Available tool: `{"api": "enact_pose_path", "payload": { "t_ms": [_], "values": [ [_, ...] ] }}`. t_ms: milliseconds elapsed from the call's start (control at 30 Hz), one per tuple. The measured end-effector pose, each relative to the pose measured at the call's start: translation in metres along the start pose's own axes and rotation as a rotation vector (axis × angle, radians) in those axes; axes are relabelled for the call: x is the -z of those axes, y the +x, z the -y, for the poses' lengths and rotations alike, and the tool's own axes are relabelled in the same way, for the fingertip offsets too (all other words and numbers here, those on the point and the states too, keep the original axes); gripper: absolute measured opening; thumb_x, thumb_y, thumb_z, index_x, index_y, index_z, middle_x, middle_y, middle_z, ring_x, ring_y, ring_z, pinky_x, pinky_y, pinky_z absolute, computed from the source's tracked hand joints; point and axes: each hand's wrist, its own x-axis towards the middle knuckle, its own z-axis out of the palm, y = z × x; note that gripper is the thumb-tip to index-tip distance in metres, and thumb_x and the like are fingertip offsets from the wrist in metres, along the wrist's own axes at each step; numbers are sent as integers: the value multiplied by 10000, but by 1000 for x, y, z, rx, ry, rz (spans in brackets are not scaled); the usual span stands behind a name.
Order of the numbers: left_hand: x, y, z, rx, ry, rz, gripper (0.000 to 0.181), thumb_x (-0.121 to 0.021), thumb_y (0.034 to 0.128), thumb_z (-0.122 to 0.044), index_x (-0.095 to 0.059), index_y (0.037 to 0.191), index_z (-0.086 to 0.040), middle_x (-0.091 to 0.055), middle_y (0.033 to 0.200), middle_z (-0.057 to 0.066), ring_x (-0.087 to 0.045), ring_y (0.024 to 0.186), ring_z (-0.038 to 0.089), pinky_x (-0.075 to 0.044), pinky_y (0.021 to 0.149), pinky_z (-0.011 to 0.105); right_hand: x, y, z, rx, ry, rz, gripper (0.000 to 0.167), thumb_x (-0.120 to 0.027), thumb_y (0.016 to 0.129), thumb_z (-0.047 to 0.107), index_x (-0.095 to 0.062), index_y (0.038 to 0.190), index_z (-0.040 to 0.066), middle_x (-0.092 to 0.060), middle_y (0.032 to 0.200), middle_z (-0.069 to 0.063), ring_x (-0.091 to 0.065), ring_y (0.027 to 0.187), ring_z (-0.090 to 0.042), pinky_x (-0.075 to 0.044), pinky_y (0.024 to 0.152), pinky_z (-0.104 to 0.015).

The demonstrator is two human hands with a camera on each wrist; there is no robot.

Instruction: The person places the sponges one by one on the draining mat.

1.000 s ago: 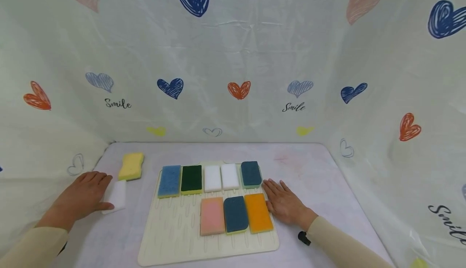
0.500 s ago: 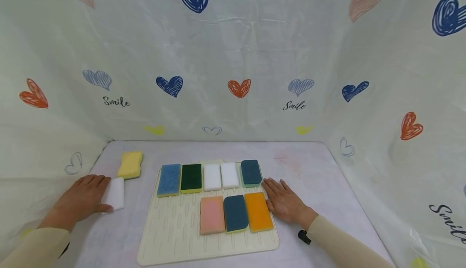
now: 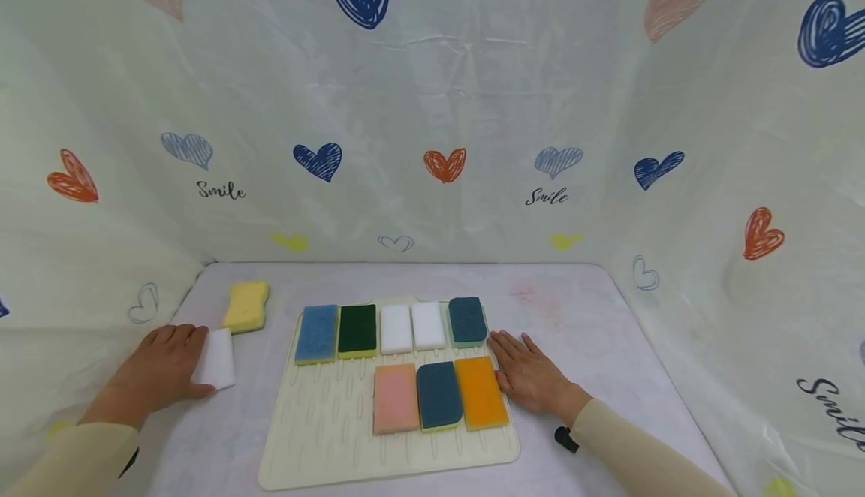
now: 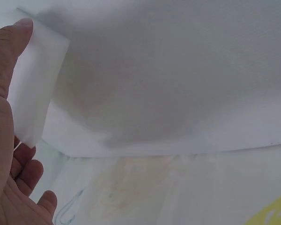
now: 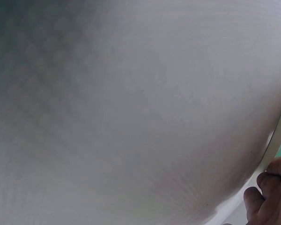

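Note:
At the left of the head view my left hand (image 3: 158, 373) grips a white sponge (image 3: 218, 360) by its sides. The left wrist view shows the thumb on one edge of the white block and curled fingers at the other. Just beyond it a yellow wavy-edged sponge (image 3: 246, 306) lies on the table. My right hand (image 3: 530, 373) rests with straight fingers against the right edge of a cream ridged mat (image 3: 324, 422). Beside those fingers are a dark teal sponge (image 3: 468, 322) and an orange sponge (image 3: 482, 393).
On the mat's back row lie a blue sponge (image 3: 316, 334), a dark green sponge (image 3: 357, 330) and two white sponges. A pink sponge (image 3: 396, 399) and a dark blue sponge (image 3: 439, 396) sit in the front row. A heart-printed sheet (image 3: 432, 106) encloses the table.
My left hand has turned the white sponge slightly in its grip, while staying in about the same place. My right hand and the mat have not moved.

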Motion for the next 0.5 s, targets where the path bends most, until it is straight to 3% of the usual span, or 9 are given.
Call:
{"api": "enact_pose_path", "payload": {
  "t_ms": [200,500],
  "values": [
    [-4,-4,-3,40,-6,22,1150,-971,619,-570,-483,1330,190,-543,1259,368,-468,1191,540,-357,1074,723,0,0,0,5,-7,-5,656,-395,1136,456,-315,1663,74,-317,1734,-81,-302,1604,-278,-236,1295,-563],
    [0,-10,-8,30,60,-98,1099,-990,619,-475,-426,1293,186,-521,1242,382,-469,1167,556,-405,1026,723,2,-1,1,17,-6,-11,666,-413,1131,459,-316,1662,69,-323,1731,-87,-309,1602,-283,-242,1292,-567]
  ]
}}
